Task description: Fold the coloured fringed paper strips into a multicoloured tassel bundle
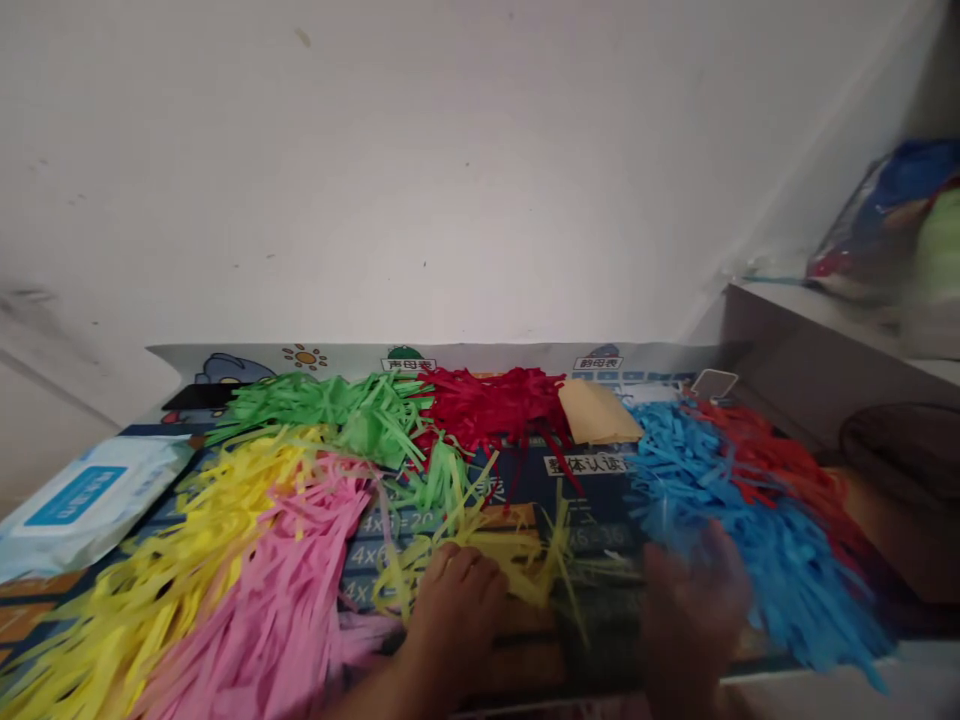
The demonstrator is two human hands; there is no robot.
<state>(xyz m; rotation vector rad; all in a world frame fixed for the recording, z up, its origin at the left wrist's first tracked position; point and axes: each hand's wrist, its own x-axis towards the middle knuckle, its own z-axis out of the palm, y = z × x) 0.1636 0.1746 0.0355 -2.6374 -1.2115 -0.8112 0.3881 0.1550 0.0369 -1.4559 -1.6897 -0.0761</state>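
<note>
My left hand is at the front middle of the mat, its fingers curled onto thin yellow paper strips that stick out on both sides. My right hand is smeared by motion at the near edge of the blue paper shreds; whether it holds any is not clear. A small tuft of green strips lies just beyond my left hand. To its left are heaps of pink shreds and yellow shreds.
Green shreds and dark red shreds line the back, beside a tan folded paper. Lighter red shreds lie at the right. A wipes pack sits left on the printed mat. The wall rises behind.
</note>
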